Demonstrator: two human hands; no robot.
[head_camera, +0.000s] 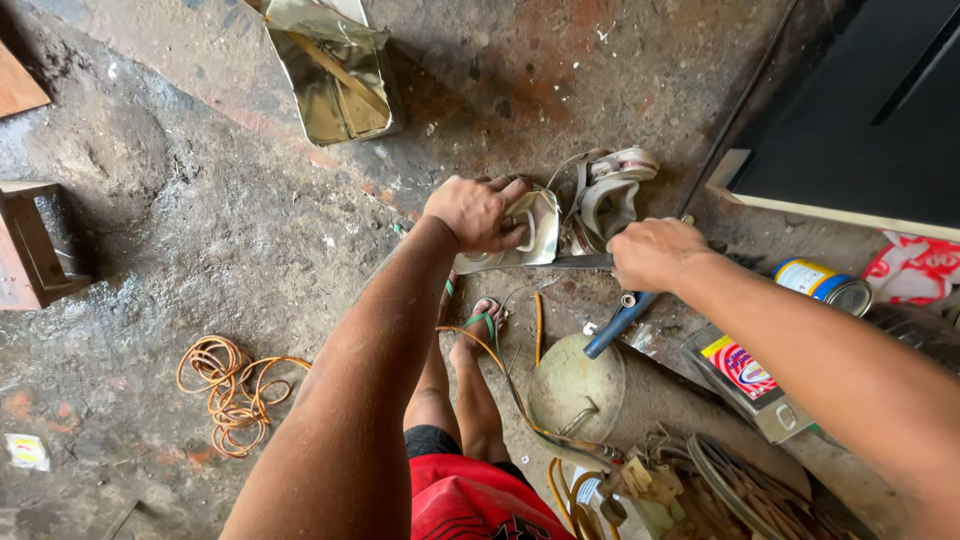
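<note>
An opened square tin (335, 70) lies well beyond the left hand (478, 212), which clamps a bent metal sheet (532, 232) while the right hand (655, 253) fists blue-handled snips (620, 320), with a rectangular colour-labelled can (745, 378) and round can (825, 283) just beside.

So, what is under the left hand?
Under the left hand lies a bent, shiny sheet-metal piece on the concrete floor. The part beneath the palm is covered.

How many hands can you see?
2. The left hand presses a bent metal sheet on the floor; the right hand grips a blue-handled tool beside it.
</note>
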